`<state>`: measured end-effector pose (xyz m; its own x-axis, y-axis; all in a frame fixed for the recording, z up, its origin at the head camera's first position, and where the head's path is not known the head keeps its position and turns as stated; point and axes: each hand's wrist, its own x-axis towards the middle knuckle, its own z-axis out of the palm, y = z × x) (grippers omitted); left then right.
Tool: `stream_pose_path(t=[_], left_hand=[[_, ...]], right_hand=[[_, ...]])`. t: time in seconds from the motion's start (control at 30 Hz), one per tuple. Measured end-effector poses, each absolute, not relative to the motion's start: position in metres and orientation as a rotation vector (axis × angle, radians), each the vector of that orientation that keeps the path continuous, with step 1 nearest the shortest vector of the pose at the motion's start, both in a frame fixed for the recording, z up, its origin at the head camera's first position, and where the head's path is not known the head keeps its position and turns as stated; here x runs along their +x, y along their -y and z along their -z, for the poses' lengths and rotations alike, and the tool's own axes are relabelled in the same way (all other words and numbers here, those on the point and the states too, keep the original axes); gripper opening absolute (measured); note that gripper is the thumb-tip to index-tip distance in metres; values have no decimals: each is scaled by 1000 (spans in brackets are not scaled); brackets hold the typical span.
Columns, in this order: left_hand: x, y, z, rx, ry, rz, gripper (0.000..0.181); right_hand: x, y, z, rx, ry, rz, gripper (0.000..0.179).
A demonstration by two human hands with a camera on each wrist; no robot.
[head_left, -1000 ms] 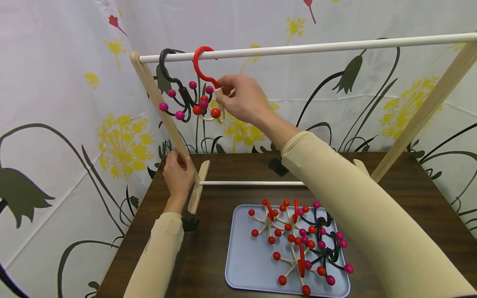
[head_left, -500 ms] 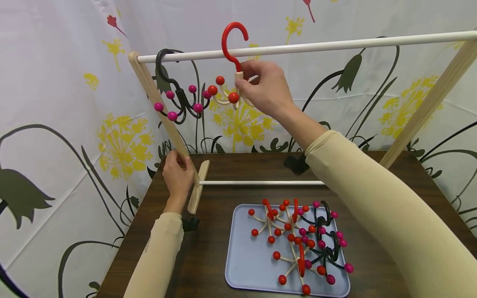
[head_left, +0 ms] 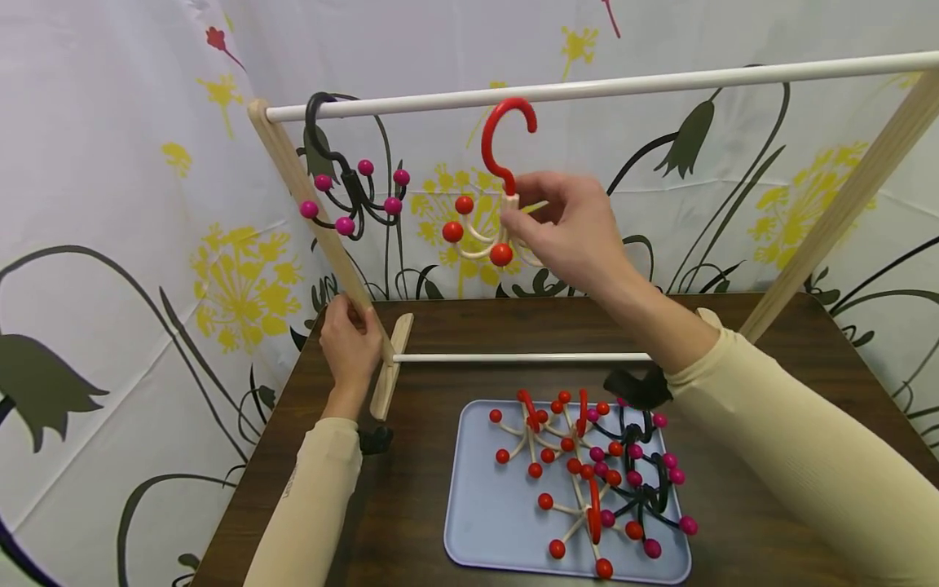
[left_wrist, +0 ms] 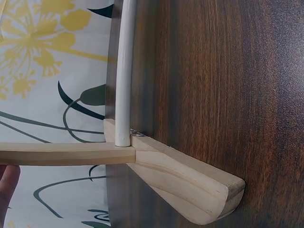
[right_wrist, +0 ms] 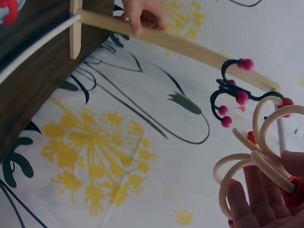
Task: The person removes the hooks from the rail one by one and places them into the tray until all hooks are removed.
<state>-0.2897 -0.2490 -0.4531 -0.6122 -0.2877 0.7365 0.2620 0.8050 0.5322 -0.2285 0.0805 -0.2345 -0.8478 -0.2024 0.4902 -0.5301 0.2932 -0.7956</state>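
Note:
In the head view, my right hand (head_left: pixel 568 220) pinches the pale stem of a hanger with a red hook (head_left: pixel 487 147) and cream curved arms tipped with red balls. Its hook is off the bar, in front of and just below it. The right wrist view shows the cream arms (right_wrist: pixel 259 159) close up beside the fingers. My left hand (head_left: pixel 350 346) grips the rack's left wooden post (head_left: pixel 339 265) low down, near the foot. A black hanger with magenta balls (head_left: pixel 354 191) hangs on the white top bar (head_left: pixel 601 88), near its left end.
A pale blue tray (head_left: pixel 487 534) on the dark wooden table (head_left: pixel 411 497) holds several more red-hooked and black hangers, tangled toward its right side. The rack's lower white rod (head_left: pixel 513 358) runs behind the tray. A flower-print curtain (head_left: pixel 242 269) hangs behind.
The red-hooked hanger hung on the bar beside the black one; my right hand lifted it above the bar, then moved it right and down, off the bar. The left hand has stayed put.

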Motion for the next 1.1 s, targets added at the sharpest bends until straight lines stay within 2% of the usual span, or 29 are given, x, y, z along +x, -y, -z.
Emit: stream_pose_path(t=[0.27,0.67,0.9,1.1], left_hand=[[-290,250,453,7,2076,778,16],[-290,248,453,11,2084,778,15],[-291,249,453,17,2075,784,15],[-290,249,453,26,2094,786,16]], right_hand=[[-174,-100,286,717,2439,-1550,26],[-93,-96,347,868,2685,-1601,25],[-74,-85,391,999,2797,-1743,24],[-64,-74,425,969,2971,-1678,22]])
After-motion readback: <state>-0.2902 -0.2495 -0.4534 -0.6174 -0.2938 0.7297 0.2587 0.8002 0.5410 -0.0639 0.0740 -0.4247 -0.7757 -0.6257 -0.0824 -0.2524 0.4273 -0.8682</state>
